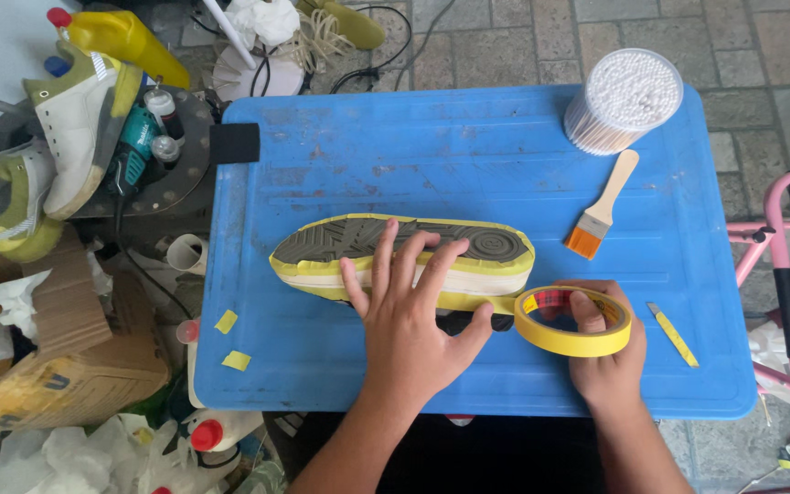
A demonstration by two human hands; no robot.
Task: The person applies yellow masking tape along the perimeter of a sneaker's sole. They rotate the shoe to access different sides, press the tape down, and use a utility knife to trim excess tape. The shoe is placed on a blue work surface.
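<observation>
A shoe [413, 240] lies on its side on the blue plastic table [468, 146], grey tread facing up, its sole edge wrapped in yellow masking tape. My left hand [409, 316] presses flat with spread fingers against the shoe's taped side. My right hand [601, 352] grips a roll of yellow masking tape [578, 322] just right of the shoe's heel. A strip of tape runs from the roll to the shoe.
A tub of cotton swabs [622, 99], a wooden brush with orange bristles [601, 209], a yellow cutter [672, 334] and a black sponge block [234, 143] lie on the table. Shoes [75, 137], bottles and cardboard boxes crowd the left. A pink frame [774, 238] stands right.
</observation>
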